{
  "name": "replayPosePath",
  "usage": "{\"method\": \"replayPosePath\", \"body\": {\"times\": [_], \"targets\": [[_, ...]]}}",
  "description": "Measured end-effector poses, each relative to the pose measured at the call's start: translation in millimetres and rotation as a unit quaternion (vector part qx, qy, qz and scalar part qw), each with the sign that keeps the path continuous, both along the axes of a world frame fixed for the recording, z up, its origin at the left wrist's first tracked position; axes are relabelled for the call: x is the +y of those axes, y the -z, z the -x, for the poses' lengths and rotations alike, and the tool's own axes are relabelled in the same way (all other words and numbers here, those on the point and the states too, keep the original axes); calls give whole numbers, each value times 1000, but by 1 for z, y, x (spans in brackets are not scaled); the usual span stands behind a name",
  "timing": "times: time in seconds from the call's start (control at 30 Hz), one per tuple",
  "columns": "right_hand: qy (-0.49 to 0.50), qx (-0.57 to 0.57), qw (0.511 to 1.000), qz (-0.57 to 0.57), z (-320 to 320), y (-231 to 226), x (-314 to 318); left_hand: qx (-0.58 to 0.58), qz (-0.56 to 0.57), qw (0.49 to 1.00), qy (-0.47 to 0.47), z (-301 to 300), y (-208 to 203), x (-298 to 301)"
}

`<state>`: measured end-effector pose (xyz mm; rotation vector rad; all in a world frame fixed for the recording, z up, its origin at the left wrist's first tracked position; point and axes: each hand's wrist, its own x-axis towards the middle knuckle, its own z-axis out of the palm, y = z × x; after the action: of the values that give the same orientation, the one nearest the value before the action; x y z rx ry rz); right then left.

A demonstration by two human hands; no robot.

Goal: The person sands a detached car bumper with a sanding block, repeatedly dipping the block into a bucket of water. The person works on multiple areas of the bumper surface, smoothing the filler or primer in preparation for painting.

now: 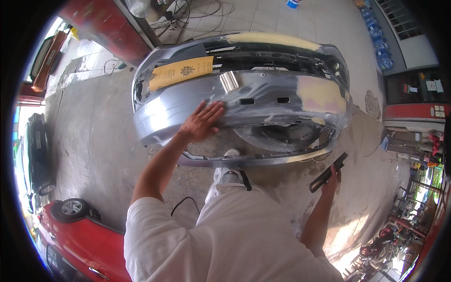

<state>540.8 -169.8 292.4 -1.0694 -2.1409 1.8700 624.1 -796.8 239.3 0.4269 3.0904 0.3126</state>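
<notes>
A grey car bumper point(183, 104) with pale yellow filler patches point(321, 94) stretches across in front of me. My left hand point(203, 121) lies flat on its face, left of the middle, fingers stretched out. Out to the right, away from the bumper, my right hand point(332, 179) grips a long dark sanding block point(324, 176). On the bumper's upper left rests a yellow sandpaper sheet point(183, 73) with printing on its back. A small silvery, ridged piece point(229, 82) sits beside the sheet; its kind is unclear.
A red car point(84, 239) stands at the lower left and a dark car point(36, 155) behind it. Hoses and cables point(199, 14) lie on the floor beyond the bumper, near a red post point(108, 28). Water bottles point(376, 37) line the right wall, with cluttered shelves point(408, 207) nearer me.
</notes>
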Motion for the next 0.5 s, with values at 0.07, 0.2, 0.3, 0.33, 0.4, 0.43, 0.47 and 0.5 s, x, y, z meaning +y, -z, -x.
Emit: {"method": "replayPosePath", "body": {"times": [0.07, 0.2, 0.3, 0.33, 0.4, 0.43, 0.47, 0.5], "targets": [[-14, -3, 1000, -6, 1, -5, -7, 5, -1, 992, -126, -24, 17, -37], [-16, 33, 999, -2, -10, -2, 7, 34, -125, 892, -434, -48, 65, -103], [35, 26, 999, 4, -20, -10, 1, 14, -99, 835, -541, -21, 70, -95], [54, 70, 996, 32, -21, -6, 26, 21, -121, 856, -502, 5, 55, -59], [67, 79, 994, 28, -17, -11, 26, 55, -103, 901, -417, 25, 32, -3], [80, 56, 995, 27, -13, -18, 10, 61, -94, 912, -394, 30, 18, 23], [102, 58, 992, 45, -6, -20, 3, 80, -100, 916, -379, 34, 17, 49], [110, 17, 989, 101, -3, -45, -36, 101, -96, 919, -369, 32, 18, 68]]}}
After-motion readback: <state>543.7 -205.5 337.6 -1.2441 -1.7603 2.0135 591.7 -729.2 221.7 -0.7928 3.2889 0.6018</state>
